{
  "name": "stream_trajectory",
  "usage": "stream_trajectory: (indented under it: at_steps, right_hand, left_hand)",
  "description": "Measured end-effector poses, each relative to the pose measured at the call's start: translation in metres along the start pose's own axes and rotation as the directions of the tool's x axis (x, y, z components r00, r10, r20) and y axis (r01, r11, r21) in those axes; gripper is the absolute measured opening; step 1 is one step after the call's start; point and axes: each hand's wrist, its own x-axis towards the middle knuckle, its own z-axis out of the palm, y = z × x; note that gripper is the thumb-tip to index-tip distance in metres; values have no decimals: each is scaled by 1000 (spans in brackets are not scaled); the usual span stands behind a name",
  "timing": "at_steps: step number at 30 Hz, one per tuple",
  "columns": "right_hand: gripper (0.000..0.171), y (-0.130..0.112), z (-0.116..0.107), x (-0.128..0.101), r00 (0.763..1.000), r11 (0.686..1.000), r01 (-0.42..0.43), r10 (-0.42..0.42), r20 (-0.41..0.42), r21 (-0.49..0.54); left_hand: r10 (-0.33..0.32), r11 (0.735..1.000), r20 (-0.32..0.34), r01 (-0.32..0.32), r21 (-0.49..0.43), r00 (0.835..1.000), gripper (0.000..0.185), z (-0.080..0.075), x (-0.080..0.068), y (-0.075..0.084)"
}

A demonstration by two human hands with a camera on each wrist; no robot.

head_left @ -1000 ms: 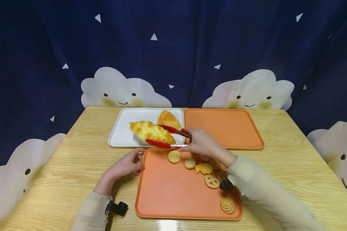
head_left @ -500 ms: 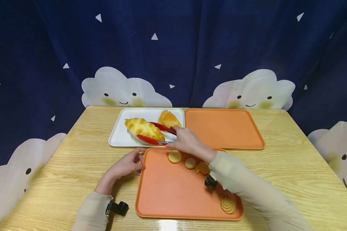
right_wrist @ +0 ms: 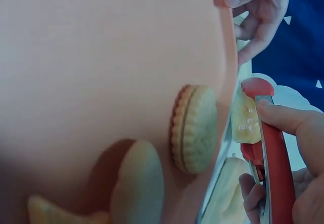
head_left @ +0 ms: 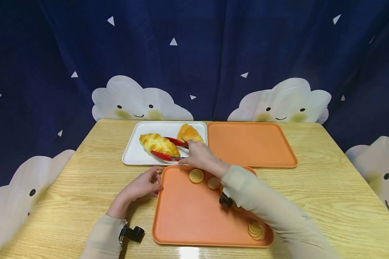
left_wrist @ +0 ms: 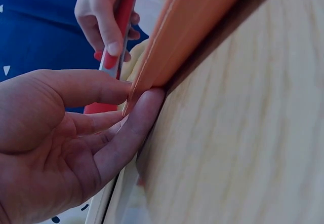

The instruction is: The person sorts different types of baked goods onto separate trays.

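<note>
In my right hand (head_left: 199, 154) I grip a pair of red-tipped tongs (right_wrist: 278, 173). Their red tips lie on either side of a braided bread loaf (head_left: 157, 143), low over the white tray (head_left: 131, 156). A second, smaller golden bread (head_left: 188, 132) sits behind the tongs on that tray. My left hand (left_wrist: 66, 133) pinches the rim of the near orange tray (head_left: 181, 216) at its upper left corner, thumb above and fingers beneath. The right forearm passes over this tray and hides some of its cookies.
On the near orange tray are a round sandwich cookie (right_wrist: 195, 130), a plain round cookie (head_left: 213, 183) and a swirl cookie (head_left: 256, 230). Another orange tray (head_left: 251, 144) stands at the back right, beside the white one. A dark blue cloud-print curtain (head_left: 207, 54) hangs behind the table.
The right hand has carried the tongs and the braided loaf leftward and down over the white tray, with only a small shift in the last half second. My left hand stays at the rim.
</note>
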Motion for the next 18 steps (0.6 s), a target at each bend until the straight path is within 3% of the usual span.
stream_trajectory:
  at_steps: [18]
  right_hand:
    - [72,1,4,7,997,998,-60,58,51,33]
  left_hand:
    - [-8,1000,-3,8,5,1000,60,-2,1,-4]
